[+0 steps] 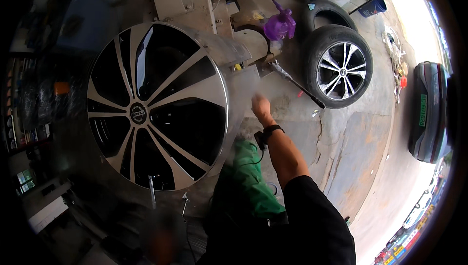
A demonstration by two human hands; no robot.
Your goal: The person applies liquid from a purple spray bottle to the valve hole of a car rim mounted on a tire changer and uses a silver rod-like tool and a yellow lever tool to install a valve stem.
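A large black-and-silver alloy wheel rim (207,89) fills the left middle, its face toward me and no tyre around it. My right hand (262,106) is just right of the rim's edge, apart from its face. Its fingers are curled in beside a pale grey, smeared flat sheet (246,85); whether they grip this sheet or something small I cannot make out. A black band (270,132) circles my right wrist. My left hand does not show. A thin metal rod (152,192) stands at the rim's lower edge.
A tyre on a silver-and-black wheel (358,70) lies right, overlapping another tyre (336,8). A purple spray bottle (279,27) stands nearby, with a long dark bar (304,89) on the floor. Green-clad legs (243,177) are below. A parked car (431,128) is outside, far right.
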